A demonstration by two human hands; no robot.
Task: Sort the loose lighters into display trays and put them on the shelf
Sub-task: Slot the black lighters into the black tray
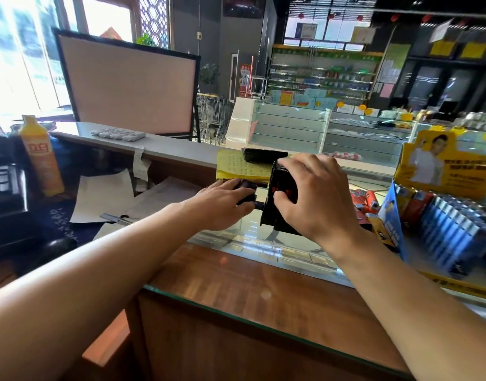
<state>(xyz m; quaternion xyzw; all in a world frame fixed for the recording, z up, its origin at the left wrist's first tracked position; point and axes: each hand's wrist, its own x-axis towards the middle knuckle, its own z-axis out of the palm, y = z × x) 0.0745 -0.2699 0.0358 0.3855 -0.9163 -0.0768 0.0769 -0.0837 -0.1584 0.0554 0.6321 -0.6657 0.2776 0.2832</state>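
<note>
- The black cardboard display tray with red markings (pixel 281 200) stands tilted on the glass counter top (pixel 253 237), its open side turned toward the left, probably so lighters can be slid in from that side while the rows stay visible from above.
- The right hand (pixel 316 196) is cupped over the tray, fingers spread across its top edge and thumb pressed on the near face; the hold looks meant to brace the tray against a push from the other side.
- The left hand (pixel 222 200) has its fingers curled round a few dark loose lighters (pixel 247 192), their ends pointing at the tray's open side and just beside it. I judge this is the loading step, with the tray not yet full; how many slots remain is hidden by the right hand.
- A second flat black tray (pixel 264 155) lies behind, on a yellow printed sheet (pixel 236 167), near the work but apart from it, perhaps waiting its turn.
- To the right, a blue display box of blue-and-silver lighters (pixel 450 229) sits beside orange packets (pixel 365 199) and a yellow cardboard display stand (pixel 439 166), kept near the counter's far end and clear of the hands.
- On the left, white papers (pixel 104 196) and a yellow plastic bottle (pixel 41 158) sit on the lower desk.
- A shelf for the finished trays cannot be identified here.
</note>
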